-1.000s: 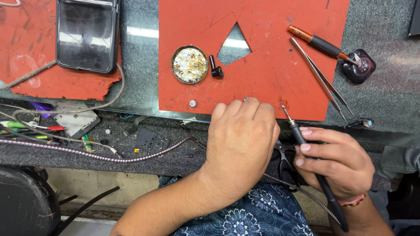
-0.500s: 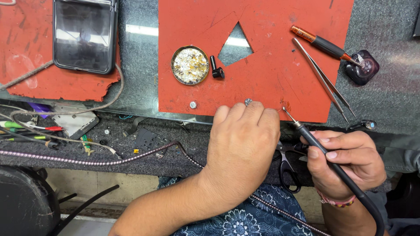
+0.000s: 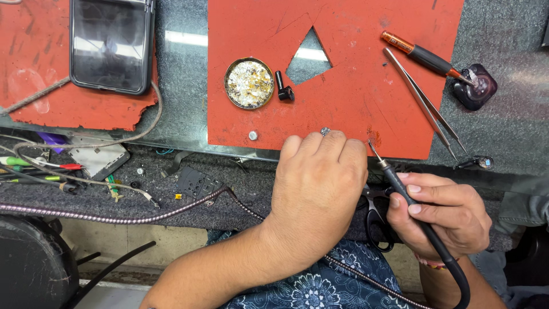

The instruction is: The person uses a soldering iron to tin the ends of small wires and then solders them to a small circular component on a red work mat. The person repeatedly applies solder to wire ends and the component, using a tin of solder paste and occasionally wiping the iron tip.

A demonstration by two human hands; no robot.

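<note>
Red mat [image 3: 343, 68] unmoved, round tin [image 3: 249, 83] too. Left hand [image 3: 317, 189] now curled palm-down at its near edge, small metal piece [image 3: 325, 131] at fingertips. Right hand [image 3: 440, 212] shifted right, pinching soldering iron [image 3: 400, 189], tip now touching mat.

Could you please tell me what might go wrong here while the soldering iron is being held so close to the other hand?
The thin black soldering iron tip lies right beside the left hand fingertips, so a slip may burn them. It also touches the red rubber mat edge, which might scorch.
</note>
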